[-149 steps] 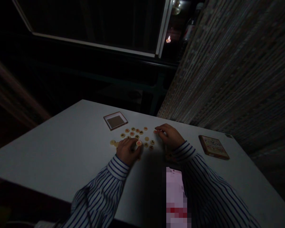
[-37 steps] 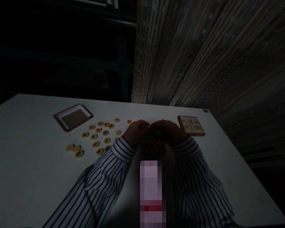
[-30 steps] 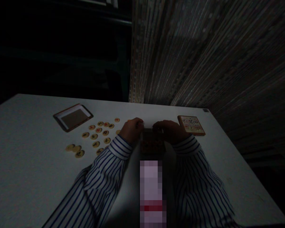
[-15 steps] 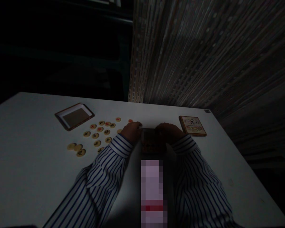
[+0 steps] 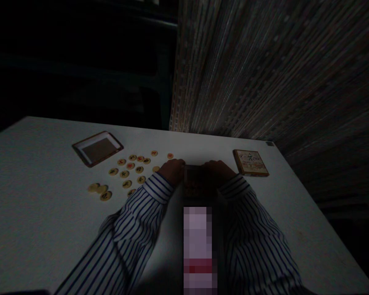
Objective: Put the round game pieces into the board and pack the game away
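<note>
In deep shadow at the middle of the white table is a small open box [image 5: 190, 168], with reddish-brown contents that look like round pieces dimly visible inside. My left hand [image 5: 173, 170] is closed at the box's far left corner. On the far right side, my right hand [image 5: 219, 171] curls over its edge. The fingertips of both hands are partly lost in the dark. Just left of my left hand, several round wooden Chinese chess pieces [image 5: 139, 169] lie scattered, marked in red or black characters.
An upturned box lid or shallow tray [image 5: 80, 152] lies at the back left of the table [image 5: 49, 229]. At the right rests a flat box cover [image 5: 251, 163] with printed characters. A hanging string curtain [image 5: 227, 73] drops behind the table's far edge.
Both hands stay at the box's edges. The contents in the box appear to have shifted from a row near its close side. The view has moved slightly.
</note>
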A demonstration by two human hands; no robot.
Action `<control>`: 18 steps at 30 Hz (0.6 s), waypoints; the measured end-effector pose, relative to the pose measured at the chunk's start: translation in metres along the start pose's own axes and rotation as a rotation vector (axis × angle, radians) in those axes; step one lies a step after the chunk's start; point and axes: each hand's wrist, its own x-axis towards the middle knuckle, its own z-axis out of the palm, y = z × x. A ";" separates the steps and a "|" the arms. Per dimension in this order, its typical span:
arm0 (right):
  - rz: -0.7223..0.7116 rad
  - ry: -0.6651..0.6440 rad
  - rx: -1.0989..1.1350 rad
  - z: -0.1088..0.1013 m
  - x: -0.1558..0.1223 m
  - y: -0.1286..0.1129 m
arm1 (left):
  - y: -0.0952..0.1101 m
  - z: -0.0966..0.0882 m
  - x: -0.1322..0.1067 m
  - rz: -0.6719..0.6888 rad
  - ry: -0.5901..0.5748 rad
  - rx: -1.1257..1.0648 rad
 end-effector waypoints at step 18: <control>-0.005 -0.022 0.012 -0.009 -0.005 0.005 | -0.005 0.001 0.001 0.013 -0.036 0.031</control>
